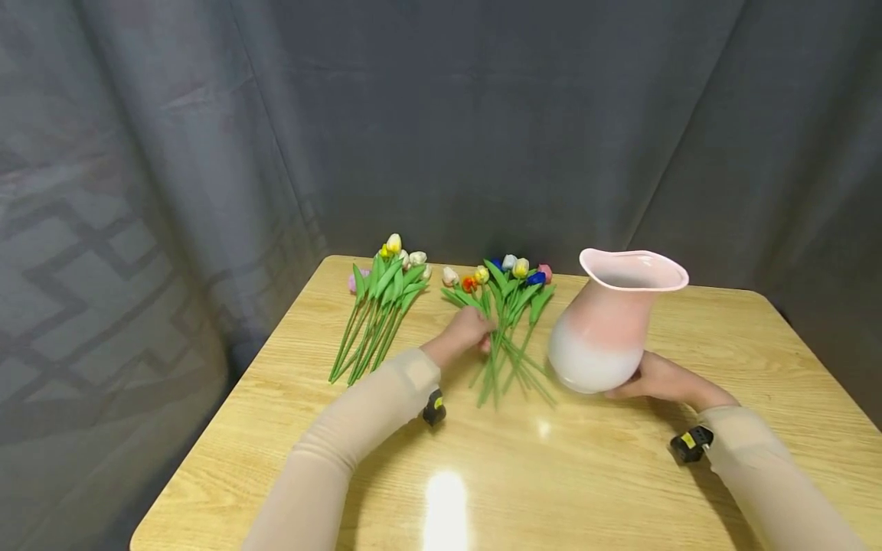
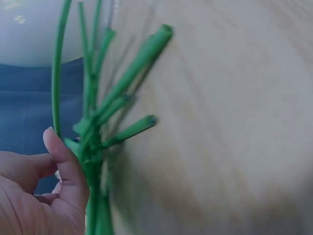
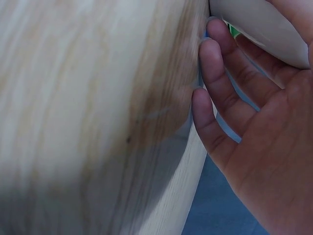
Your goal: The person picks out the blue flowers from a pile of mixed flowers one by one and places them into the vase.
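Note:
My left hand (image 1: 472,327) is among the stems of a loose bunch of artificial tulips (image 1: 507,300) in the middle of the table. In the left wrist view, the thumb and fingers pinch at a thin green tulip stem (image 2: 57,73), with several cut stem ends (image 2: 139,131) crossing beside them. The blooms are white, yellow, orange, blue and pink. My right hand (image 1: 658,380) holds the lower right side of a pink-and-white vase (image 1: 606,337) with a wavy rim, tilted slightly to the right. In the right wrist view, the vase (image 3: 266,27) lies between thumb and fingers.
A second bunch of tulips (image 1: 379,310), with white, yellow and purple blooms, lies to the left on the wooden table (image 1: 276,444). Grey curtains (image 1: 482,130) hang behind the table and along its sides. Dark wrist cameras sit at both sleeves.

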A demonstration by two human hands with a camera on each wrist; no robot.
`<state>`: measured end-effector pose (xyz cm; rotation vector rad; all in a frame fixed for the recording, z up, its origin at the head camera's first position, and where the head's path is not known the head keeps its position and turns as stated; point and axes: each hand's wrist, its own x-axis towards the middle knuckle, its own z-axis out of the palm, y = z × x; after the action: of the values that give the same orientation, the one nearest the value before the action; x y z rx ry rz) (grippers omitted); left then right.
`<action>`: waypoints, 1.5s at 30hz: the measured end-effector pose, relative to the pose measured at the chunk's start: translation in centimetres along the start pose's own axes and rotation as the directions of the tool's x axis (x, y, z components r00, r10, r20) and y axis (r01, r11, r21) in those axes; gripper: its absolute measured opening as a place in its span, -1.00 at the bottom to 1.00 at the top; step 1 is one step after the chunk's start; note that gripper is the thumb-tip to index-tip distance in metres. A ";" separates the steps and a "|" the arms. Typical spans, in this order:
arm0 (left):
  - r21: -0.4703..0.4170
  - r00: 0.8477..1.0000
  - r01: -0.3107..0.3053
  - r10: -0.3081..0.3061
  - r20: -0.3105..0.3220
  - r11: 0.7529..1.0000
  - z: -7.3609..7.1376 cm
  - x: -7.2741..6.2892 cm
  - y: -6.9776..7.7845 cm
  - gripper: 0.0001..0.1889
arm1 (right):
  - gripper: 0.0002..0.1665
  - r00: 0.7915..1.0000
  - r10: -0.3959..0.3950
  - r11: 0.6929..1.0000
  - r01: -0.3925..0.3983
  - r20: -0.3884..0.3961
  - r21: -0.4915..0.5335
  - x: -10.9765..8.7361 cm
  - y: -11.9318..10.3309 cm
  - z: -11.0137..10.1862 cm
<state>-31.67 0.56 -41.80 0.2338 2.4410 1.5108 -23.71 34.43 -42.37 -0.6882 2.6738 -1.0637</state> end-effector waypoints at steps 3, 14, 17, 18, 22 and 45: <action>-0.001 1.000 -0.026 0.026 -0.014 1.000 -0.9 -0.4 0.9 -0.63 | -0.16 1.000 -0.001 1.000 0.001 0.003 -0.003 0.0 0.0 0.0; 0.280 0.954 -0.222 0.268 -0.137 0.934 -6.4 -2.8 2.8 -0.83 | -0.19 1.000 0.019 0.999 -0.019 0.001 -0.036 0.0 -0.2 -0.1; 0.466 0.903 -0.231 0.367 -0.225 0.854 -8.3 -3.2 2.8 -0.81 | -0.19 1.000 0.014 0.999 -0.014 0.003 -0.035 0.0 -0.2 -0.1; 0.512 0.885 -0.219 0.390 -0.254 0.830 -9.0 -3.3 2.7 -0.79 | -0.19 1.000 0.014 0.999 -0.014 0.003 -0.036 0.0 -0.2 -0.1; 0.648 0.823 -0.147 0.456 -0.339 0.747 -11.7 -3.7 2.5 -0.72 | -0.18 1.000 0.014 0.999 -0.014 0.003 -0.042 0.0 -0.1 -0.1; 0.824 0.914 0.083 0.287 -0.287 0.560 -16.0 -3.7 -4.8 -0.63 | -0.19 1.000 0.010 1.000 -0.010 0.003 -0.026 0.1 0.2 -0.1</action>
<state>-33.01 -16.25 -38.80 0.2608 3.3678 0.2751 -23.89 34.60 -42.45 -0.6796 2.6899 -1.0256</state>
